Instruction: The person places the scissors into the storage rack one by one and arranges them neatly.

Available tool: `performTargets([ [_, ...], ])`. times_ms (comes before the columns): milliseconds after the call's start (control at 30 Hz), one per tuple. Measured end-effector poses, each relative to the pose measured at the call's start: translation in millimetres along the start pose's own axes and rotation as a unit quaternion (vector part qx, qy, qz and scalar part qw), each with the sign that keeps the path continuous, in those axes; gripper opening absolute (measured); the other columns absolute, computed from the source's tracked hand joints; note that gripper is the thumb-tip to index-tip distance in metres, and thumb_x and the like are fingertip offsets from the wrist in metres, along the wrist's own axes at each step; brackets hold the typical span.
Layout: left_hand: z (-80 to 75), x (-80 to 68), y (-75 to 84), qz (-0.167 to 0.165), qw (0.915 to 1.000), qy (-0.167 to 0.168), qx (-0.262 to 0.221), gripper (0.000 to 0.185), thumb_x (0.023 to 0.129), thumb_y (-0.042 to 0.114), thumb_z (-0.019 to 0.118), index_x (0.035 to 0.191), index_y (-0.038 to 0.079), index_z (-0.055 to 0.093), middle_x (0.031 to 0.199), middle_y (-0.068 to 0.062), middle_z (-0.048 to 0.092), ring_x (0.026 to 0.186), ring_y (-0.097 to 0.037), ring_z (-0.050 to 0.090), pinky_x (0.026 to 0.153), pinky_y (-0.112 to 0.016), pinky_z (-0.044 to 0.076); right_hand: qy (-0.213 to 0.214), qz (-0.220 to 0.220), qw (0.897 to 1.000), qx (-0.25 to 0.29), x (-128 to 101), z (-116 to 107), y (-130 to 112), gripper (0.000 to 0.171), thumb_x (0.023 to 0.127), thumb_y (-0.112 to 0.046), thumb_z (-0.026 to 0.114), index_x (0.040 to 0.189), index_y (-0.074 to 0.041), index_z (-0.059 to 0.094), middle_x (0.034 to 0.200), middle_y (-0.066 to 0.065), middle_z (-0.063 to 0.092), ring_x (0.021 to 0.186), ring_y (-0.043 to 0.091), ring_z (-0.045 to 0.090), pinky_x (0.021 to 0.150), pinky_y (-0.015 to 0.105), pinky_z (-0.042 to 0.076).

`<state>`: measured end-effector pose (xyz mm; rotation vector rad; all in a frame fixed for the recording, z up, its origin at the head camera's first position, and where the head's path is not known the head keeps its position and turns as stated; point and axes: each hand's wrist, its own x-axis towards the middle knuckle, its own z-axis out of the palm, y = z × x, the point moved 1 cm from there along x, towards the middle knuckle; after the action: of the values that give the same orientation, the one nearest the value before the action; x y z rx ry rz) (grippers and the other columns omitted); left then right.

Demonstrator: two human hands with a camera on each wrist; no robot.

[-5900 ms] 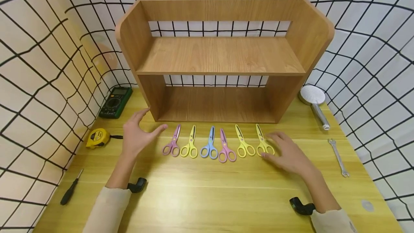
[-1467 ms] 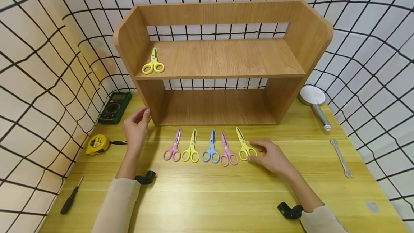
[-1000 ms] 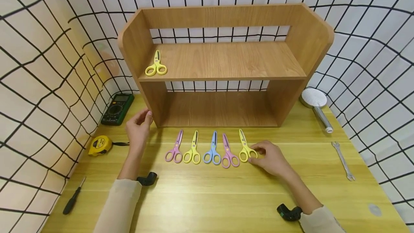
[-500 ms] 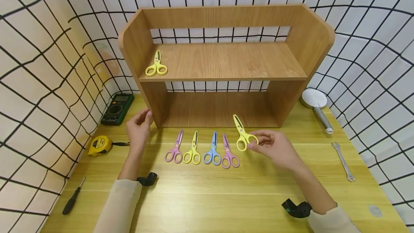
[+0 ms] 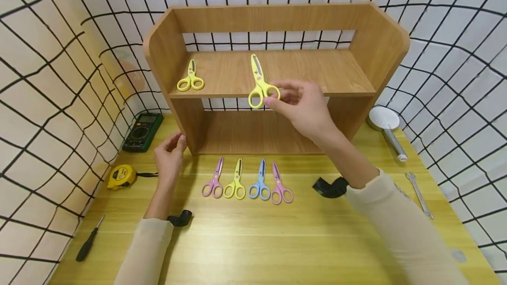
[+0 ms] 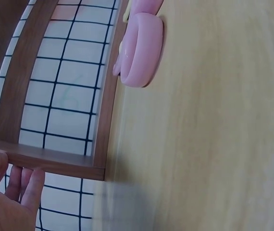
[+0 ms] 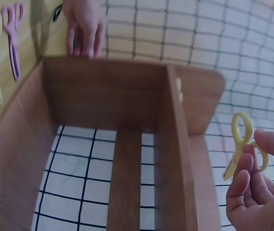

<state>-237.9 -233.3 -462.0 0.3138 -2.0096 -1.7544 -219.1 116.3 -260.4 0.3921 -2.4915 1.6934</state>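
Note:
My right hand [image 5: 310, 107] pinches yellow scissors [image 5: 259, 82] by one finger loop, thumb in front, blades pointing up. In the head view they are before the upper board of the wooden shelf [image 5: 317, 71]; the right wrist view also shows the held scissors [image 7: 241, 139]. My left hand [image 5: 169, 155] rests its fingertips against the outside of the shelf's left panel, low down; the left wrist view shows these fingers [image 6: 32, 191] touching it. Another pair of yellow scissors [image 5: 191, 76] lies at the upper board's left end.
In front of the shelf lie purple [image 5: 214, 184], yellow [image 5: 235, 184], blue [image 5: 259, 184] and pink scissors [image 5: 279, 188]. At left are a multimeter [image 5: 141, 133], tape measure [image 5: 121, 177] and screwdriver [image 5: 89, 241]. At right are a silver shower head [image 5: 385, 120] and wrench [image 5: 417, 190].
One pair of yellow scissors came to lie on the upper board's left end. My right hand then lifted another yellow pair off the table, up and leftward. My left hand stays by the panel.

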Motion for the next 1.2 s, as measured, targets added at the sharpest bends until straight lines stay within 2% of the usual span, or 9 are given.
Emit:
performTargets([
  [100,0.0,-0.5,2.8,0.002,1.0,0.002,0.008,0.033,0.099,0.025,0.072,0.126,0.006,0.074,0.116,-0.013,0.074,0.096,-0.006,0.07,0.082,-0.012,0.06,0.0,0.003,1.0,-0.019,31,15,-7,0.042,0.09,-0.03,0.082,0.129,-0.018,0.071,0.101,0.0,0.079,0.088,0.014,0.066,0.069,0.023,0.052],
  [267,-0.5,-3.0,2.6,0.004,0.9999,0.0,0.014,0.033,0.098,0.025,0.073,0.125,0.006,0.074,0.116,-0.016,0.074,0.098,-0.011,0.069,0.082,-0.011,0.059,-0.021,0.017,0.999,-0.024,72,41,-9,0.039,0.091,-0.026,0.082,0.126,-0.013,0.073,0.089,0.0,0.074,0.072,0.008,0.055,0.056,0.02,0.04],
  [333,-0.9,-3.4,1.1,0.004,0.9999,-0.003,0.014,0.034,0.098,0.026,0.073,0.126,0.006,0.074,0.117,-0.016,0.074,0.1,-0.011,0.07,0.083,-0.012,0.06,-0.029,0.024,0.999,-0.022,84,52,-10,0.038,0.091,-0.025,0.082,0.125,-0.011,0.073,0.086,0.0,0.072,0.069,0.006,0.056,0.054,0.017,0.043],
  [500,-0.7,-0.8,-1.4,0.005,0.9999,0.0,0.014,0.036,0.097,0.03,0.073,0.126,0.008,0.074,0.116,-0.011,0.075,0.102,-0.011,0.069,0.084,-0.012,0.06,-0.039,0.026,0.998,-0.035,105,70,-14,0.036,0.091,-0.024,0.081,0.122,-0.008,0.073,0.091,0.002,0.075,0.075,0.007,0.068,0.061,0.017,0.055],
  [700,-1.6,0.6,-0.6,0.006,0.9997,0.001,0.022,0.036,0.097,0.029,0.074,0.125,0.007,0.074,0.117,-0.013,0.075,0.103,-0.014,0.069,0.082,-0.011,0.059,-0.053,0.023,0.994,-0.092,112,82,-14,0.034,0.093,-0.031,0.079,0.12,-0.011,0.074,0.1,0.001,0.071,0.087,0.01,0.062,0.067,0.02,0.051],
  [933,-0.3,2.9,-0.5,0.005,0.9997,-0.005,0.022,0.036,0.097,0.028,0.074,0.126,0.007,0.074,0.119,-0.015,0.074,0.103,-0.013,0.069,0.082,-0.011,0.059,-0.075,0.005,0.979,-0.189,109,84,-13,0.043,0.095,-0.043,0.074,0.128,-0.016,0.07,0.118,-0.003,0.068,0.107,0.011,0.06,0.086,0.027,0.053],
  [1000,0.7,3.2,-0.5,0.007,0.9998,-0.009,0.014,0.036,0.096,0.028,0.075,0.126,0.007,0.074,0.117,-0.013,0.075,0.102,-0.014,0.069,0.083,-0.012,0.06,-0.08,0.001,0.98,-0.183,108,81,-12,0.049,0.095,-0.043,0.074,0.135,-0.015,0.066,0.123,-0.002,0.066,0.112,0.011,0.058,0.09,0.027,0.053],
  [1100,1.0,3.8,-1.9,0.006,0.9999,-0.006,0.008,0.035,0.095,0.029,0.076,0.124,0.008,0.075,0.112,-0.007,0.076,0.101,-0.012,0.069,0.082,-0.013,0.06,-0.085,-0.014,0.986,-0.143,102,74,-11,0.056,0.095,-0.041,0.074,0.14,-0.012,0.06,0.125,0.001,0.062,0.112,0.013,0.057,0.094,0.026,0.053],
  [1200,-0.6,3.5,-3.1,-0.001,1.0,-0.002,0.004,0.034,0.095,0.028,0.077,0.123,0.009,0.076,0.108,-0.003,0.077,0.099,-0.009,0.069,0.082,-0.013,0.06,-0.084,-0.039,0.99,-0.108,91,65,-9,0.051,0.095,-0.034,0.075,0.138,-0.009,0.061,0.122,0.005,0.063,0.107,0.016,0.059,0.091,0.026,0.054],
])
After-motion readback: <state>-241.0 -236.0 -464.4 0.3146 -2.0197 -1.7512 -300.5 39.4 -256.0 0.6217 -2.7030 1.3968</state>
